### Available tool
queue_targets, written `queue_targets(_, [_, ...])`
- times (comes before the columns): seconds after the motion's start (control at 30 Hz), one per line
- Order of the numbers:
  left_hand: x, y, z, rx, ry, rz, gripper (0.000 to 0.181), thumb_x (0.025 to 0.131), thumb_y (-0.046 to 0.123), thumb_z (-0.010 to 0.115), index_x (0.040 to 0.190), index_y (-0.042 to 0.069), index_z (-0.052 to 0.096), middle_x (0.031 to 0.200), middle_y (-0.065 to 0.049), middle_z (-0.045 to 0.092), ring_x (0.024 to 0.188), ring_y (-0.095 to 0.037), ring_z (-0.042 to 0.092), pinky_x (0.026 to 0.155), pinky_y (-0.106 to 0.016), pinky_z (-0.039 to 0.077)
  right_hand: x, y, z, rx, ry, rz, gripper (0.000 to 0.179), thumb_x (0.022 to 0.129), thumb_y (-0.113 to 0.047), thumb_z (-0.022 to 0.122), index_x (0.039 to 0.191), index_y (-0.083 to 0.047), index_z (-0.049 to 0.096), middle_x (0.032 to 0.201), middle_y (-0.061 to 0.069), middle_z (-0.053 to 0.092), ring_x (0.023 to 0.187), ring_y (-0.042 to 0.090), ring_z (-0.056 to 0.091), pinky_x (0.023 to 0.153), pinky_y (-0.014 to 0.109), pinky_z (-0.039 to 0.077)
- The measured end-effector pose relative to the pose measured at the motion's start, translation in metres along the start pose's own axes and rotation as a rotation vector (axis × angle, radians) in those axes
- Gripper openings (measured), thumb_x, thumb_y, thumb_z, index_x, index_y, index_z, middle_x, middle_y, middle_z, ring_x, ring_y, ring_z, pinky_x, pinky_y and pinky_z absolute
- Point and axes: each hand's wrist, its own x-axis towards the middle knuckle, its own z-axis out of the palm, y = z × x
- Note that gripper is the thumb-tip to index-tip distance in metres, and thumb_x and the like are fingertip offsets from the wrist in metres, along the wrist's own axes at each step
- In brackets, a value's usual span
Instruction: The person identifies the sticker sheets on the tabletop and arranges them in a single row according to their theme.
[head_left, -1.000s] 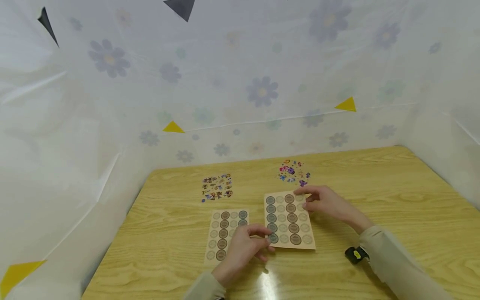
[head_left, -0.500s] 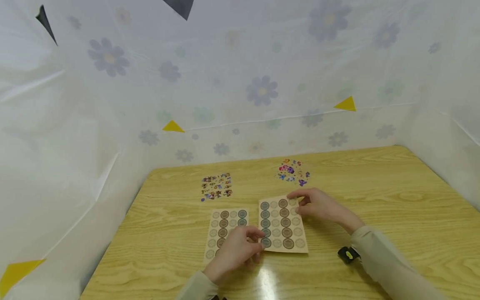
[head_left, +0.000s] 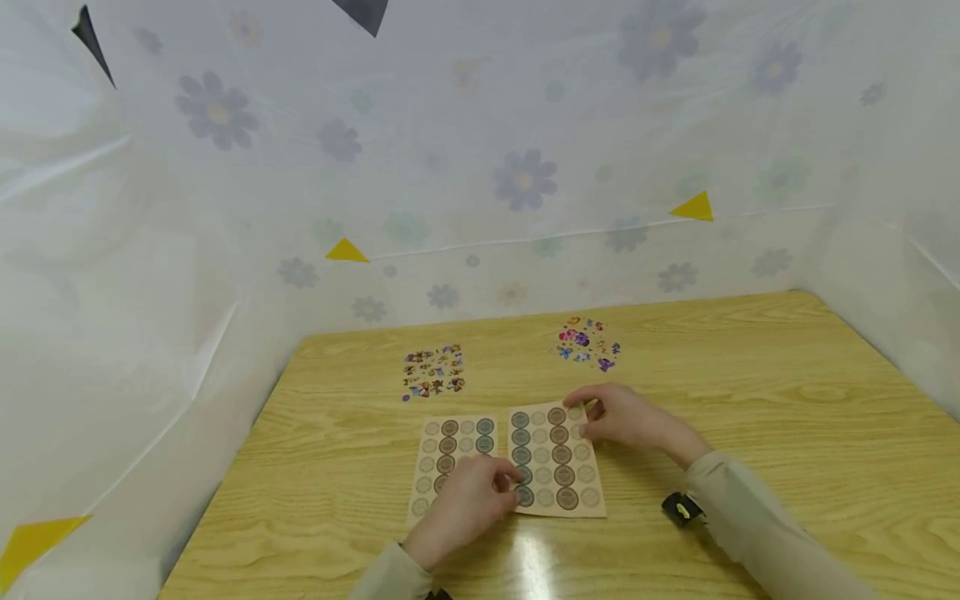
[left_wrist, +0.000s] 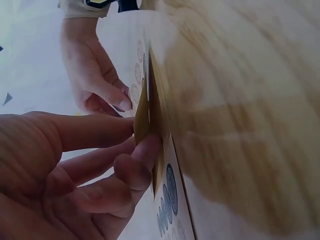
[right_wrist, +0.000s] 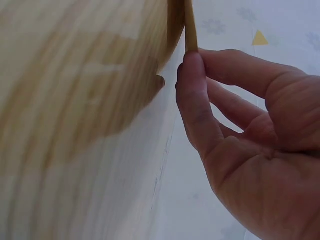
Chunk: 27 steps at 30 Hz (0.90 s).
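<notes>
A tan sheet of round stickers (head_left: 550, 454), in columns of blue-green, brown and pale circles, is held slightly off the wooden table by both hands. At its lower left edge, my left hand (head_left: 468, 504) pinches it between thumb and fingers. My right hand (head_left: 626, 417) grips the upper right corner. Close on the left lies a second similar sticker sheet (head_left: 448, 443), partly covered by my left hand. In the left wrist view the held sheet (left_wrist: 142, 117) appears edge-on between the fingertips. The right wrist view shows its thin edge (right_wrist: 191, 30) between thumb and index finger.
Two clear sheets with small colourful cartoon stickers lie farther back, one at left (head_left: 435, 372), one at right (head_left: 587, 343). A white flowered curtain (head_left: 420, 183) with yellow triangles encloses the wooden table (head_left: 750, 367) at the back and sides.
Both hands have moved the held sticker sheet left and a little nearer to me, bringing it beside the other tan sheet. The remaining sheets have stayed put.
</notes>
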Motion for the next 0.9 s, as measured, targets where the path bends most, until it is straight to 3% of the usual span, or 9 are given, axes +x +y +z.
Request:
queue_targets(0.27, [-0.007, 0.003, 0.001, 0.164, 0.007, 0.047, 0.026, 0.079, 0.009, 0.077, 0.105, 0.007, 0.075, 0.070, 0.012, 0.051, 0.065, -0.005, 0.045, 0.060, -0.022, 0.041, 0.001, -0.007, 0.005, -0.024, -0.012, 0.013, 0.044, 0.085, -0.002, 0.072, 0.128, 0.000, 0.062, 0.084, 0.005, 0.062, 0.073, 0.017, 0.056, 0.063, 0.032, 0.049])
queue_targets(0.67, [-0.011, -0.002, -0.002, 0.149, -0.029, 0.052, 0.028, 0.078, 0.008, 0.079, 0.106, 0.007, 0.075, 0.064, 0.012, 0.052, 0.056, -0.003, 0.046, 0.052, -0.021, 0.041, -0.001, -0.009, 0.011, -0.083, -0.002, 0.011, 0.048, 0.081, -0.003, 0.076, 0.127, -0.001, 0.062, 0.095, 0.007, 0.055, 0.077, 0.018, 0.052, 0.064, 0.031, 0.047])
queue_targets(0.9, [-0.006, -0.007, -0.007, 0.252, -0.032, 0.131, 0.028, 0.072, 0.016, 0.083, 0.100, 0.015, 0.078, 0.070, 0.010, 0.052, 0.066, -0.005, 0.046, 0.060, -0.021, 0.040, -0.001, -0.005, 0.010, -0.101, 0.012, 0.002, 0.050, 0.079, -0.006, 0.078, 0.127, -0.003, 0.063, 0.098, 0.007, 0.053, 0.081, 0.018, 0.051, 0.067, 0.031, 0.046])
